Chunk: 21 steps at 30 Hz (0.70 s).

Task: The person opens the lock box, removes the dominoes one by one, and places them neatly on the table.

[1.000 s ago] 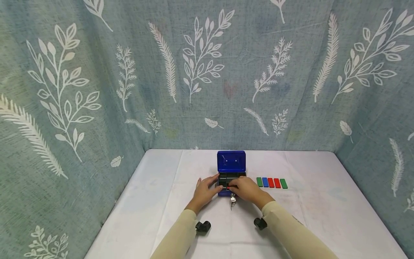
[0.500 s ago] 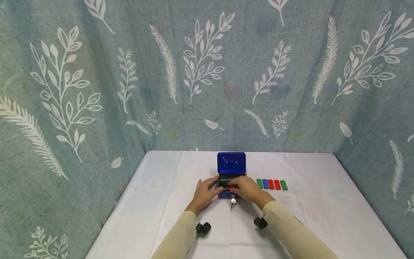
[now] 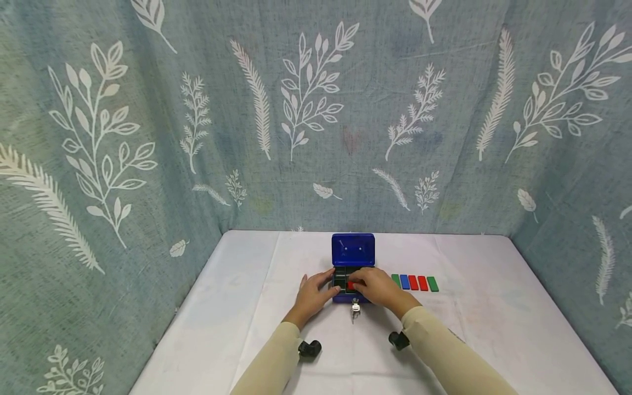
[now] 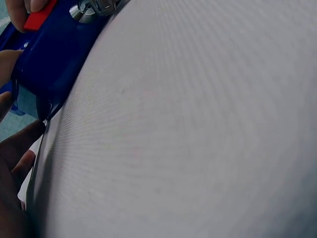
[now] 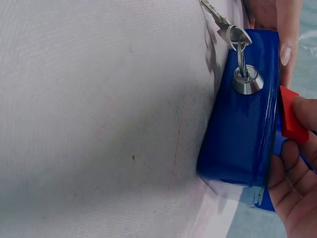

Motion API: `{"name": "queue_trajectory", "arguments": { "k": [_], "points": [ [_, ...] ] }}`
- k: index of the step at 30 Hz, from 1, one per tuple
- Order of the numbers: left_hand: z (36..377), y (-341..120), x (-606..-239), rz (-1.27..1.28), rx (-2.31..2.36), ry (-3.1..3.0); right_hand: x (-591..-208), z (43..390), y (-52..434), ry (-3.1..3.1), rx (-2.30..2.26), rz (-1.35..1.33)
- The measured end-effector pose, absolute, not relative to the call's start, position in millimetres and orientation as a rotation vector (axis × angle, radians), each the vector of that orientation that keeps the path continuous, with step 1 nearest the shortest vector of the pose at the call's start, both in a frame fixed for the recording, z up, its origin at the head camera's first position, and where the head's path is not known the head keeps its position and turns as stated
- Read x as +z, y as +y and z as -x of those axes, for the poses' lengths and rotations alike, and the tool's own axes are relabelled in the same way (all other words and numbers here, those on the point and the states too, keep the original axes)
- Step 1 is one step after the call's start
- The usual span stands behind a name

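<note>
A small blue metal cash box (image 3: 353,280) sits near the middle of the white cloth-covered table (image 3: 237,307), its lid (image 3: 353,249) raised upright at the back. The left hand (image 3: 312,294) rests at the box's left side, and the right hand (image 3: 377,288) lies over its front right, holding a flat red rectangular block (image 5: 292,121) over the open tray. A bunch of silver metal keys (image 3: 355,310) hangs from the lock (image 5: 246,79) at the front. Right of the box, a row of flat green, blue and red rectangular blocks (image 3: 415,283) lies on the table. Patterned fabric (image 3: 316,109) hangs behind.
</note>
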State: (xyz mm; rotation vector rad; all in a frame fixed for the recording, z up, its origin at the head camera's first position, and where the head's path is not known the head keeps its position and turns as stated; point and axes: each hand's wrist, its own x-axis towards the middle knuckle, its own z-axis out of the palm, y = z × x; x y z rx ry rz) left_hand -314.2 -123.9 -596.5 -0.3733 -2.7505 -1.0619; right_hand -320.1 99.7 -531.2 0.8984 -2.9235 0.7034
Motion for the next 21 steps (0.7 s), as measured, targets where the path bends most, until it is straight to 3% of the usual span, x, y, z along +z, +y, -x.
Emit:
{"name": "queue_trajectory", "arguments": {
  "k": [21],
  "points": [
    [312.6, -123.7, -593.0, 0.385, -1.042, -2.757, -538.9, 318.5, 100.0, -2.893, 1.107, -0.645]
  ]
}}
